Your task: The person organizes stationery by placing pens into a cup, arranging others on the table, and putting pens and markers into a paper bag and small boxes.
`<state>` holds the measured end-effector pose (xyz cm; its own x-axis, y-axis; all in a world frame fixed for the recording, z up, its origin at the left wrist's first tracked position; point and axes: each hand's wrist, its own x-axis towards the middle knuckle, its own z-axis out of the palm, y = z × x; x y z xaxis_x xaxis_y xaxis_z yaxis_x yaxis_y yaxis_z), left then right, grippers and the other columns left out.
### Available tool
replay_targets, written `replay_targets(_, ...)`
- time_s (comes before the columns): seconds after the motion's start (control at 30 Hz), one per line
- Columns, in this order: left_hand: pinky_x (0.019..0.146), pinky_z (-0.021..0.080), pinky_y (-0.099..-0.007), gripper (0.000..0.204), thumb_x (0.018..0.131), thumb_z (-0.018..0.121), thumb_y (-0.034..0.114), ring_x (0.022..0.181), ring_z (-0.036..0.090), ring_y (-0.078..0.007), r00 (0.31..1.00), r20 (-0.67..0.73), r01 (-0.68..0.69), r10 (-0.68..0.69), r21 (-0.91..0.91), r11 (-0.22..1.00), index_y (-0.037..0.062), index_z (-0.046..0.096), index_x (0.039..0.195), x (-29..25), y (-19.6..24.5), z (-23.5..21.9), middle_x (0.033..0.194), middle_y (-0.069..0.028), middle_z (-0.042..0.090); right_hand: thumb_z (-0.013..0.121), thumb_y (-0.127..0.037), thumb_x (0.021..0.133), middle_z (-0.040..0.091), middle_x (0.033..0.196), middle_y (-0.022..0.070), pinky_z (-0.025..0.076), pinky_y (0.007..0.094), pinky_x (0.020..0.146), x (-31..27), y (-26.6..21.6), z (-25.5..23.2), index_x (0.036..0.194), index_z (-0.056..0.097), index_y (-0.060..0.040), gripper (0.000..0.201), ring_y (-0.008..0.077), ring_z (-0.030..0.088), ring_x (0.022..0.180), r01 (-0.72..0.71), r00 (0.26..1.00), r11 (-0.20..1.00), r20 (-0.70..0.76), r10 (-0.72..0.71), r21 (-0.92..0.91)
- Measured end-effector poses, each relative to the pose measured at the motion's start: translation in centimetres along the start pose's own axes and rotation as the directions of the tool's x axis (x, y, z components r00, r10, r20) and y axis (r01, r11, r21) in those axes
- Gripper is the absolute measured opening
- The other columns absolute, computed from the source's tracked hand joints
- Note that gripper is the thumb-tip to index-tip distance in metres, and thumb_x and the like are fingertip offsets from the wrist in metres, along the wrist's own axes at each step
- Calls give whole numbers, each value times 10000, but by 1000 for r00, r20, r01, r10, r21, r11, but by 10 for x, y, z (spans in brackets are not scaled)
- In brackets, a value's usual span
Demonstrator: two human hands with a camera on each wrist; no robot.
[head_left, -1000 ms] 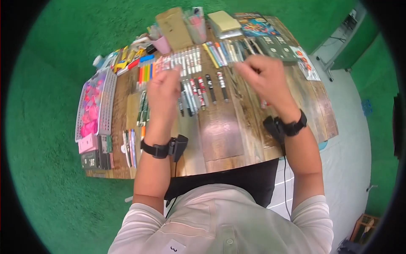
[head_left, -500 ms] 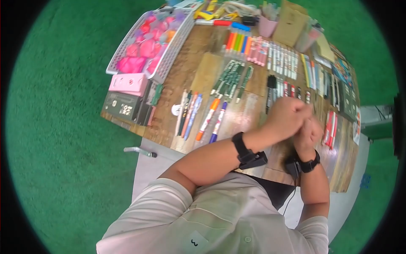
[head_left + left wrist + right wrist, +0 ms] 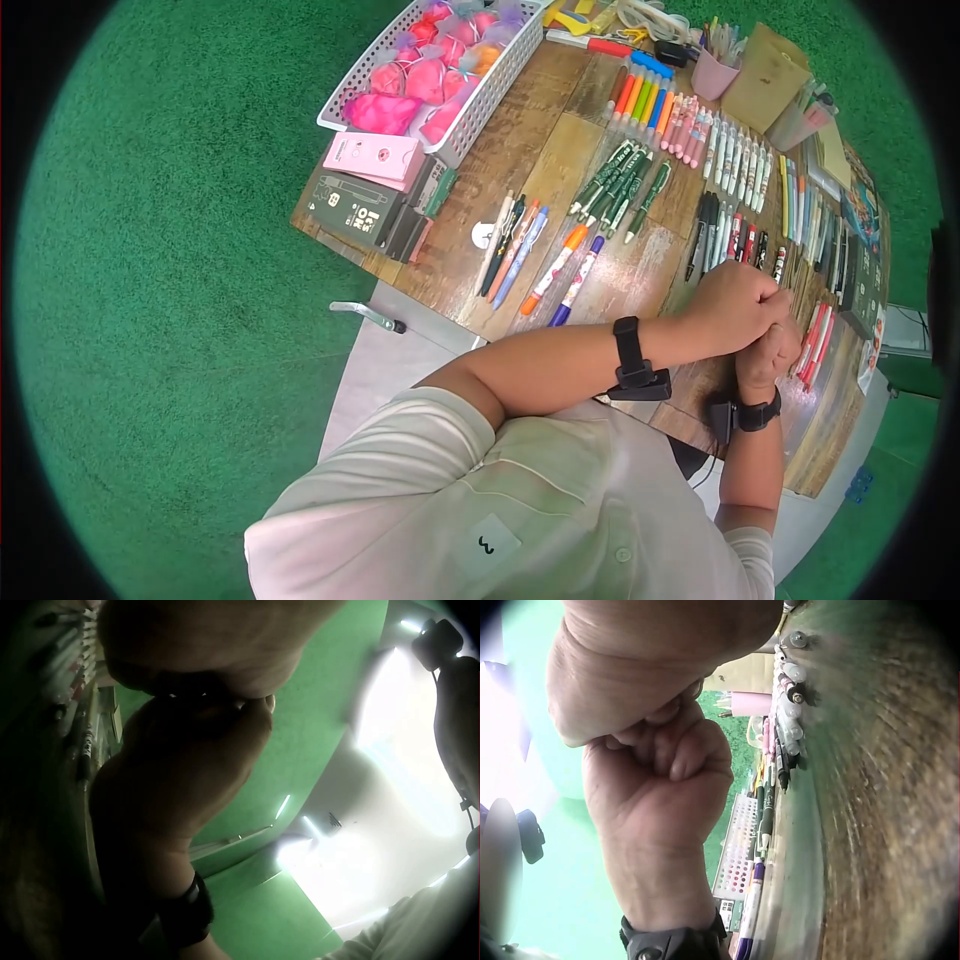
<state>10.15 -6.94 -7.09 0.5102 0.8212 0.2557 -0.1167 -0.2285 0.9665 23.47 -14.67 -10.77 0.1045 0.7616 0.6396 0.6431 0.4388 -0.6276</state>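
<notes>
In the head view my left hand (image 3: pixel 735 310) and right hand (image 3: pixel 770 352) are together over the right part of the table, fingers curled, the left overlapping the right. From the right wrist, the left hand (image 3: pixel 664 776) shows as a fist with its fingers tucked in, right against the underside of my right hand (image 3: pixel 664 652). The left wrist view has both hands dark, one fist against the other. Nothing shows between the fingers. Close by on the table lie black and grey pens (image 3: pixel 703 235) and red pens (image 3: pixel 817 345).
A white basket (image 3: pixel 490 108) of pink pouches stands at the far left, with pen boxes (image 3: pixel 350 212) in front. Green pens (image 3: pixel 650 203), orange and purple markers (image 3: pixel 576 280) and colored markers (image 3: pixel 645 100) lie in rows. A pink cup (image 3: pixel 713 78) stands at the back.
My hands were apart over the table a second ago and have come together, left hand moving right. The head view has turned, bringing the basket further into view.
</notes>
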Motion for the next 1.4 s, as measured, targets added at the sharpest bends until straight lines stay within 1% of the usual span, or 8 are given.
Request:
replay_targets(0.33, 507, 388, -443, 423, 932, 656, 287, 497, 509, -346, 998, -14, -54, 55, 85, 995, -15, 619, 639, -1, 0, -1, 584, -212, 529, 412, -392, 1084, 707, 882, 114, 498, 323, 725, -11, 16, -6, 972, 670, 103, 569, 191, 664, 798, -47, 998, 999, 39, 47, 14)
replay_targets(0.57, 507, 382, -441, 440, 942, 654, 306, 494, 489, -333, 998, -5, -66, 67, 104, 992, -12, 618, 640, -2, 5, -1, 581, -209, 525, 424, -368, 1081, 712, 888, 126, 507, 331, 739, -9, 15, -2, 978, 674, 124, 561, 202, 676, 803, 15, 1000, 998, -17, -14, 55)
replay_targets(0.83, 491, 363, -417, 476, 971, 646, 313, 478, 434, -294, 996, 25, -84, 82, 103, 991, -21, 585, 638, -3, 12, 0, 560, -194, 479, 428, -387, 1080, 693, 792, 136, 492, 349, 703, 4, 1, -9, 835, 676, 79, 581, 243, 663, 721, 79, 997, 997, 17, -79, -2)
replay_targets(1.03, 497, 382, -395, 465, 1001, 636, 305, 493, 424, -252, 994, 66, -98, 91, 117, 988, -15, 583, 667, 0, 15, 6, 571, -175, 483, 431, -412, 1079, 681, 765, 139, 467, 359, 642, 10, -8, -13, 826, 675, 81, 606, 248, 658, 684, 108, 994, 994, -1, -108, -36)
replay_targets(1.1, 496, 382, -396, 465, 1002, 640, 315, 498, 420, -265, 994, 84, -81, 70, 132, 988, -14, 584, 679, -1, 17, 4, 577, -177, 487, 428, -412, 1080, 680, 759, 135, 462, 361, 629, 13, -10, -13, 829, 681, 77, 605, 249, 660, 682, 117, 993, 992, -4, -118, -46)
replay_targets(1.17, 494, 381, -398, 472, 1004, 641, 318, 498, 415, -277, 992, 95, -98, 84, 150, 984, -14, 576, 675, -1, 23, 1, 576, -179, 481, 472, -367, 1062, 594, 678, 139, 423, 383, 568, 14, -11, -11, 756, 647, 24, 527, 300, 600, 590, 165, 986, 986, -31, -166, -23)
replay_targets(1.27, 501, 386, -411, 482, 1003, 642, 320, 502, 427, -309, 988, 110, -131, 111, 193, 972, -9, 558, 662, -2, 32, -5, 574, -184, 479, 426, -414, 1081, 680, 756, 138, 462, 364, 628, 12, -12, -15, 822, 683, 66, 604, 253, 659, 675, 139, 990, 990, 35, -138, -30)
replay_targets(1.4, 543, 410, -440, 459, 991, 649, 318, 560, 525, -348, 969, 136, -240, 207, 300, 923, 9, 548, 666, -1, 52, -22, 618, -183, 537, 424, -422, 1081, 668, 741, 133, 458, 369, 623, 14, -13, -10, 813, 677, 60, 607, 256, 653, 666, 164, 986, 985, 15, -164, -57)
